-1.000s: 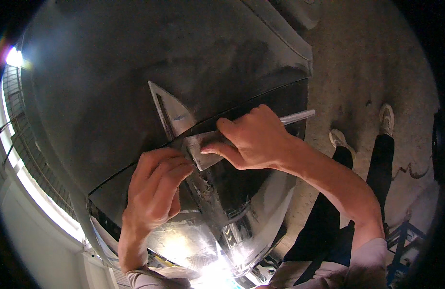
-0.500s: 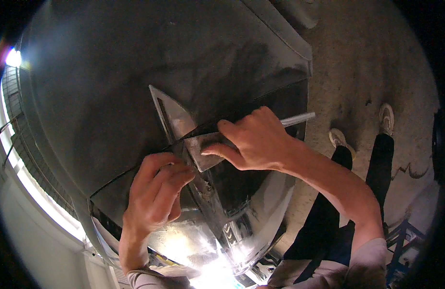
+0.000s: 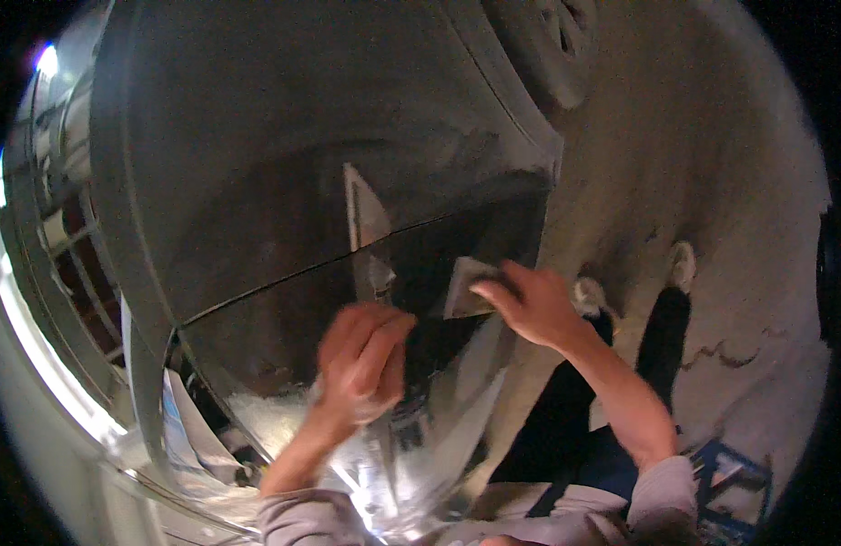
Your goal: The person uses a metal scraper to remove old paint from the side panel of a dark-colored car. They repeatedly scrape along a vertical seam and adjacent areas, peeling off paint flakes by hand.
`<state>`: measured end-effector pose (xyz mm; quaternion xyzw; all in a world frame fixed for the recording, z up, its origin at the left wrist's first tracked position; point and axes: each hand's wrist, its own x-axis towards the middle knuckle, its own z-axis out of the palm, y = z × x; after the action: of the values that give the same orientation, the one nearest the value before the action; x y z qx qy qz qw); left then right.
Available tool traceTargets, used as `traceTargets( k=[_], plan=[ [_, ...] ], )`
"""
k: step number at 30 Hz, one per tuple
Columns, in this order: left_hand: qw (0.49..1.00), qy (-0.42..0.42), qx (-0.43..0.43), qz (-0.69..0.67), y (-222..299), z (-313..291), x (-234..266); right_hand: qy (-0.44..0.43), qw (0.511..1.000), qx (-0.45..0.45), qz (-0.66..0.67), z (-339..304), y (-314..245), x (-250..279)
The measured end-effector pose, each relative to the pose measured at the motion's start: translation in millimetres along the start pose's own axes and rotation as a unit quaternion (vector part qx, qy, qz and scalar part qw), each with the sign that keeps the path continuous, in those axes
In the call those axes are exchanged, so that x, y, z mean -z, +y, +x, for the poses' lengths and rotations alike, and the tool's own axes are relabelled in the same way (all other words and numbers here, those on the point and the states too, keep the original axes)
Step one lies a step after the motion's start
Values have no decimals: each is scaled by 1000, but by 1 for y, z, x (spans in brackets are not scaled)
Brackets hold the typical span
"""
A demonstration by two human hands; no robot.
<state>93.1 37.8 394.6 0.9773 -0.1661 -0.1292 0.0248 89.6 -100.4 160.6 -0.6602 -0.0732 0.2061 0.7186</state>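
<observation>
A dusty dark car panel (image 3: 257, 200) lies under both hands, crossed by a narrow seam. My right hand (image 3: 534, 305) grips a flat, grey-brown rectangular piece (image 3: 469, 284), possibly sandpaper, between thumb and fingers. It is over the panel's right part; whether it touches cannot be told. My left hand (image 3: 361, 359) is over the panel's lower middle, slightly blurred, its fingers curled and pressed together. Whatever those fingers hold, if anything, is hidden. Just beyond the left hand, a pale pointed patch (image 3: 370, 214) reaches up across the seam.
A car wheel (image 3: 562, 45) is at the upper right, beside the concrete floor (image 3: 675, 136). My legs and light shoes (image 3: 683, 266) are to the right. A blue metal frame (image 3: 734, 478) stands at the lower right. Bright lamplight glares off the bodywork at the bottom.
My right hand has moved right and down with the flat piece, away from the pale patch. My left hand stays curled, now farther from the seam. The view has shifted, showing more of the wheel.
</observation>
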Motion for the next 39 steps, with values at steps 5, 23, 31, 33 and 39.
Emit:
traceTargets(
  k=[5, 23, 31, 33, 39],
  plan=[
    [721, 194, 425, -512, 38, -12, -73, -24, 968, -248, -4, -72, 13, 84],
    [161, 427, 444, -771, 16, 12, -66, -44, 915, -384, -115, -55, -193, 201],
    [131, 477, 481, -724, 15, 22, -64, -163, 852, -392, 307, 33, -209, 220],
    [140, 501, 484, -704, 19, 29, -69, -210, 842, -374, 326, 56, -205, 234],
    [86, 630, 505, -584, 39, 69, -66, -389, 869, -301, 48, 135, -263, 256]
  ],
)
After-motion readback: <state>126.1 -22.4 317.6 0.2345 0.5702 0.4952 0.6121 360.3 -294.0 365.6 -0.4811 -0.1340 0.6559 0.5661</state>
